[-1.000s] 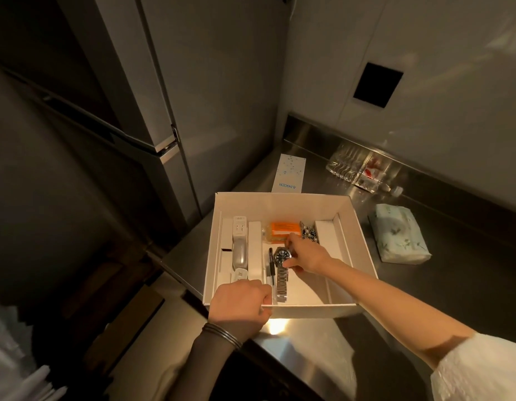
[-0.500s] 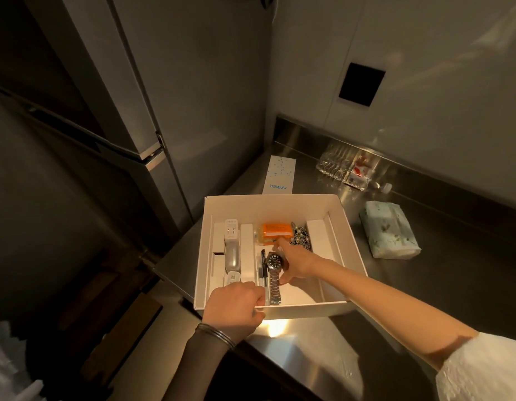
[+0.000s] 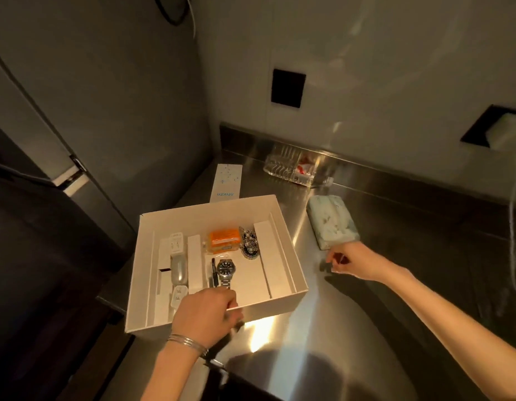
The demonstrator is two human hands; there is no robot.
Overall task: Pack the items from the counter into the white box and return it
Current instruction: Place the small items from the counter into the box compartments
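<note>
Right now our left hand point(image 3: 206, 312) grips the near wall of the open white cardboard box point(image 3: 291, 241), fingers curled over the rim, a stack of thin silver bangles point(image 3: 187, 342) on that wrist. Our right hand point(image 3: 348, 260) is outside the box, to its right, low over the brushed steel counter point(image 3: 323, 328); its fingers are loosely curled and hold nothing, and whether the fingertips touch the steel we cannot tell.

Inside the box, a steel-bracelet wristwatch with a dark dial point(image 3: 225, 269) lies in the middle section, just beyond our left hand, with a slim black pen point(image 3: 212, 272) right beside it on the left. Toward the far wall of the box sit a flat orange packet point(image 3: 223, 240) and, touching its right edge, a cluster of beaded, pearly jewellery point(image 3: 249, 246). In the left channel of the box we see a small white printed carton point(image 3: 176, 241), a silvery rounded device point(image 3: 178, 273) nearer to us, and a white plug-like piece point(image 3: 179, 295) nearest our left hand.

Right of the box, just beyond our right hand, lies a soft pale-blue patterned tissue pack point(image 3: 332, 221). Behind the box, touching or nearly touching its far wall, a narrow white carton with blue lettering point(image 3: 226, 183) lies flat. Further back from the box, against the counter's raised back edge, a clear plastic bottle with a red label point(image 3: 297, 169) lies on its side.
</note>
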